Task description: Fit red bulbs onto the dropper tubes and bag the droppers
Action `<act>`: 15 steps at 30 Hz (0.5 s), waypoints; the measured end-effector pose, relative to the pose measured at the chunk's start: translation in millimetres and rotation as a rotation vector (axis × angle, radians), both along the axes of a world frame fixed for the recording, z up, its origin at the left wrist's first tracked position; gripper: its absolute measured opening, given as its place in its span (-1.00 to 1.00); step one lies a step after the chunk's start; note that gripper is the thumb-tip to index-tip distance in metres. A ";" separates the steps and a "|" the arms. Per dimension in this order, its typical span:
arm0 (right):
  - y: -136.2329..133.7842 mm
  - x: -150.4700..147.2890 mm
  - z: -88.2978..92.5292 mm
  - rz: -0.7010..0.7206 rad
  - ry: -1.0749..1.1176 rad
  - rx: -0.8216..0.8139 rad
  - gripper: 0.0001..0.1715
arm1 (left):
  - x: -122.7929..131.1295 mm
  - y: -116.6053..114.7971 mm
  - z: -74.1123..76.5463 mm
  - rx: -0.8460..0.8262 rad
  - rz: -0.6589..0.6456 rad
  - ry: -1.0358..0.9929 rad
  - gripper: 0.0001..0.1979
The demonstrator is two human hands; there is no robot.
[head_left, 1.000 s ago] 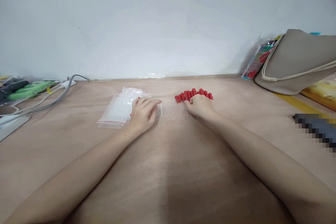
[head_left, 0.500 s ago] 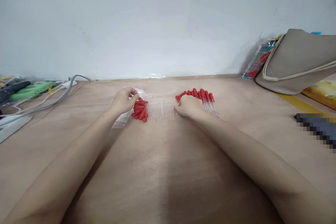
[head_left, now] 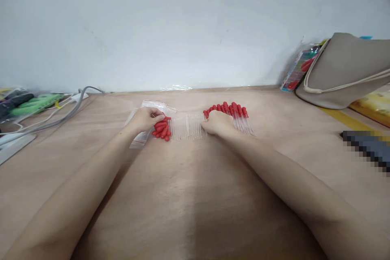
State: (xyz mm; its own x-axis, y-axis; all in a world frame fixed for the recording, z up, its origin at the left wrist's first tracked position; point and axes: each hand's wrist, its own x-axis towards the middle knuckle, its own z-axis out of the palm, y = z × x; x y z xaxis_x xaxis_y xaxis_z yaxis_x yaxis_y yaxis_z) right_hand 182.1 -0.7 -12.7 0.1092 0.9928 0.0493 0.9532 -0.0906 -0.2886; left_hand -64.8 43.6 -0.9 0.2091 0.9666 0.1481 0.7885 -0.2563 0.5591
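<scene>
My left hand [head_left: 146, 119] is at a heap of red rubber dropper bulbs [head_left: 162, 129], thumb and fingertips closed on one at its top edge. Beside the heap lies a row of thin clear dropper tubes [head_left: 185, 127], side by side and without bulbs. My right hand [head_left: 217, 122] is curled over the right end of this row, its fingertips pinching a clear tube; the palm side is hidden. Just beyond and to the right of that hand are several droppers [head_left: 240, 115] with red bulbs fitted on clear tubes, some partly covered by the hand.
Clear zip bags [head_left: 141, 140] lie under and behind my left hand. Grey cables [head_left: 71, 111] and a green packet [head_left: 36, 103] are at far left. On the right are a beige bag [head_left: 341, 73], a coloured package [head_left: 300, 69] and a blurred dark object [head_left: 368, 150]. A white wall [head_left: 195, 28] closes the back.
My left hand has moved slightly right and down, from above the red bulbs onto the heap's top. My right hand stays nearly in place at the tubes.
</scene>
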 end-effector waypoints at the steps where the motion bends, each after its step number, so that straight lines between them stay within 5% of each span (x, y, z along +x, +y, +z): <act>1: -0.2 0.0 -0.6 0.002 0.003 0.014 -0.75 | 0.1 0.0 0.0 0.016 -0.004 0.004 -0.79; 9: -14.8 8.5 -9.7 0.020 0.069 0.255 -0.75 | 3.2 -4.2 5.1 0.189 0.046 0.080 -0.85; 15: -36.8 37.1 -29.0 0.358 0.180 0.659 -0.79 | 32.4 -23.4 6.9 0.296 0.028 -0.229 -0.69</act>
